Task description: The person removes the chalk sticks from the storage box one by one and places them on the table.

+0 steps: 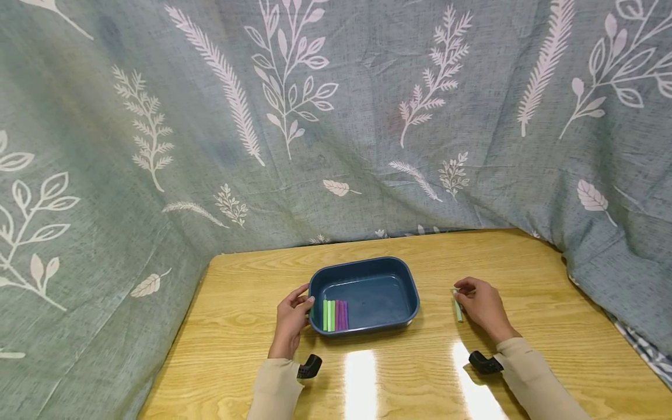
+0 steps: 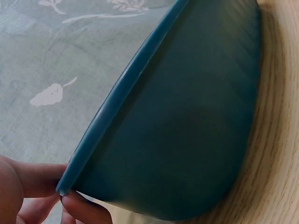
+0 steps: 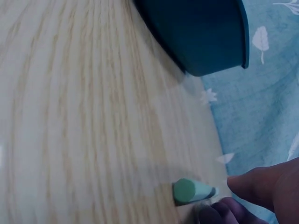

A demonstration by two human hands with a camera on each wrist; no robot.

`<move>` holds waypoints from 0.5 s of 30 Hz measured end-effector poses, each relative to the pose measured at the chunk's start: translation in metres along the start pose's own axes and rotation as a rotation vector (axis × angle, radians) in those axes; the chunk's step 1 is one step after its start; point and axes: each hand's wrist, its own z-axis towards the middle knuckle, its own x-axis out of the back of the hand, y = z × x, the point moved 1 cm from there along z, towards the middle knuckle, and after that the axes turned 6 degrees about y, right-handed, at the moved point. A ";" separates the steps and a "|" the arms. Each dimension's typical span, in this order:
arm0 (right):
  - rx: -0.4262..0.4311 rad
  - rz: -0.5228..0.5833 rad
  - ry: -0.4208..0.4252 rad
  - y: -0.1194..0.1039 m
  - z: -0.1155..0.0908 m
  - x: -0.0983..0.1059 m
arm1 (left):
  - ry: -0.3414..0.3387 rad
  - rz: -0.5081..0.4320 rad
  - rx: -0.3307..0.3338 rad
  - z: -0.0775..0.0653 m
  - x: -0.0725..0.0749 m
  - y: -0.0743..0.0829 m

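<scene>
My left hand (image 1: pixel 291 319) grips the left end of a dark blue plastic tray (image 1: pixel 367 328), thumb over the rim and fingers outside. In the left wrist view, the fingertips pinch the tray's rim (image 2: pixel 105 112) at a corner. Green chalk-like sticks (image 1: pixel 329 315) and purple ones (image 1: pixel 341 315) lie side by side at the tray's left end. To the right of the tray, my right hand (image 1: pixel 482 306) is at the far end of a pale green stick (image 3: pixel 194 190) lying on the wood. The right wrist view shows a small gap between thumb and stick, with the other fingers bent beside it.
Both hands work over a light wooden table (image 1: pixel 247 280) with bright reflections near its front. Behind it hangs a grey-green curtain (image 1: pixel 346 134) printed with white leaves, which also drapes along both sides. A black camera mount (image 1: pixel 485 363) sits at each wrist.
</scene>
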 end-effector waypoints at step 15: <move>0.070 0.129 0.105 -0.049 0.004 -0.004 | 0.010 -0.019 0.005 0.000 0.000 0.000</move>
